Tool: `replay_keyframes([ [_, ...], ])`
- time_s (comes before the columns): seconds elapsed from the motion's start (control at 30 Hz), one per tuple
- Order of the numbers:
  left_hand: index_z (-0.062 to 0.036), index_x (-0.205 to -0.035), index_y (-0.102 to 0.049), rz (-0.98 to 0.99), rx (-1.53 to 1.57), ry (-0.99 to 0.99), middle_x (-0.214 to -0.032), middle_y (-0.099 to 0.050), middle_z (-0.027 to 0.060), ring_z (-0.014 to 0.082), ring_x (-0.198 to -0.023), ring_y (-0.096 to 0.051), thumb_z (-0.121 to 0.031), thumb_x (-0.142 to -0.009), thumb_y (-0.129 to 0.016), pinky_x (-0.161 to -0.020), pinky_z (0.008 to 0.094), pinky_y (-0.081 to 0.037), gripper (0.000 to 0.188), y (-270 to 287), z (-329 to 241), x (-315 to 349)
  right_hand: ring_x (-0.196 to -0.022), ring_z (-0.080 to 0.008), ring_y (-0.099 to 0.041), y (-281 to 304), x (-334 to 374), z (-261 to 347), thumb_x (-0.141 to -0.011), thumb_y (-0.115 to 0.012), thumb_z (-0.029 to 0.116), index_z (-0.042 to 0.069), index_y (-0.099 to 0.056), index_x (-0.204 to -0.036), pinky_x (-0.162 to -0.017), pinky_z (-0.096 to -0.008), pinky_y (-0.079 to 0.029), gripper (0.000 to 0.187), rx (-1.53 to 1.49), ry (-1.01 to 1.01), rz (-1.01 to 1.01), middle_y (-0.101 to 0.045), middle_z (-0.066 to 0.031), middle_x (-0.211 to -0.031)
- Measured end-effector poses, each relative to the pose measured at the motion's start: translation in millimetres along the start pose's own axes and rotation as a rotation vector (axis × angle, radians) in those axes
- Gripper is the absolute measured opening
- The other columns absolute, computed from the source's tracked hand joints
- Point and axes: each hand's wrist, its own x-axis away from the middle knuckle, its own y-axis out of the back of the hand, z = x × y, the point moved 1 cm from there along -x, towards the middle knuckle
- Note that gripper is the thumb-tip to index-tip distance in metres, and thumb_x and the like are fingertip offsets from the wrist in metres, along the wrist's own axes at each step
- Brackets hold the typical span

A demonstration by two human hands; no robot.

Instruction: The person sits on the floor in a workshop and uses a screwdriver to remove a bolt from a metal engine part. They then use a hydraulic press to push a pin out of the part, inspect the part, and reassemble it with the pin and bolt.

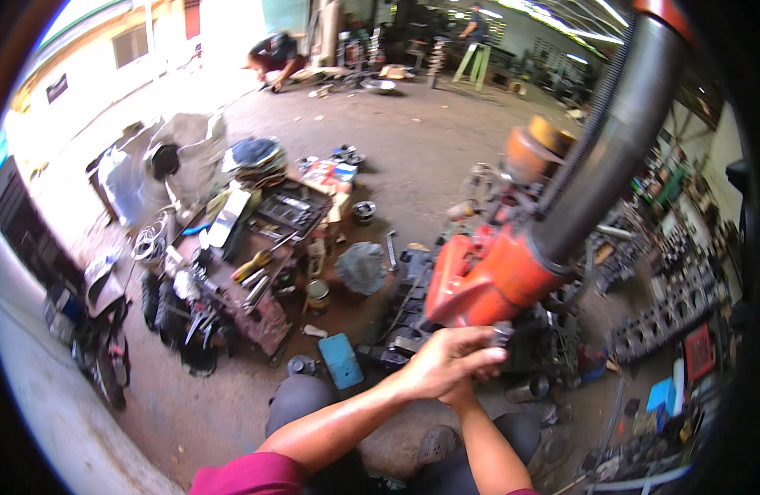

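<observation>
My left hand reaches across in front of me, its fingers and thumb closed around a small shiny metal piece that shows at the fingertips. What kind of piece it is cannot be made out. My right hand is just below and behind the left, and its fingers are mostly hidden. Right above the hands stands the orange-red base of a hoist, with a thick grey post leaning up to the right. A dark, greasy engine part lies to the left of that base.
On the left a low bench bears screwdrivers, pliers and an open tool case. A blue box, a can and a wrench lie on the floor. Engine blocks line the right. Another person crouches far off.
</observation>
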Motion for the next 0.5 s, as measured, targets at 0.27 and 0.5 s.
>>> replay_keyframes([
  [0.27,0.0,-0.123,-0.063,-0.022,-0.287,-0.401,-0.107,-0.07,0.0104,0.0167,-0.1,-0.065,-0.017,-0.088,-0.074,-0.089,0.0324,-0.052,0.04,42,-39,18,-0.06,-0.0224,-0.057,-117,-178,76,-0.087,-0.073,0.022,0.0,-0.061,-0.072,-0.059,-0.0357,-0.046,0.029,-0.368,0.026,0.018,-0.06,-0.0122,-0.066],
  [0.5,0.0049,-0.112,-0.065,-0.26,-0.061,-0.279,-0.104,-0.07,0.0105,0.013,-0.08,-0.067,-0.011,-0.094,-0.066,-0.073,0.0242,-0.054,0.024,95,-59,34,-0.096,-0.0339,-0.066,-231,-368,93,-0.083,-0.071,0.027,0.004,-0.071,-0.094,-0.085,-0.0432,-0.052,0.025,0.016,0.131,0.039,-0.069,-0.0166,-0.097],
])
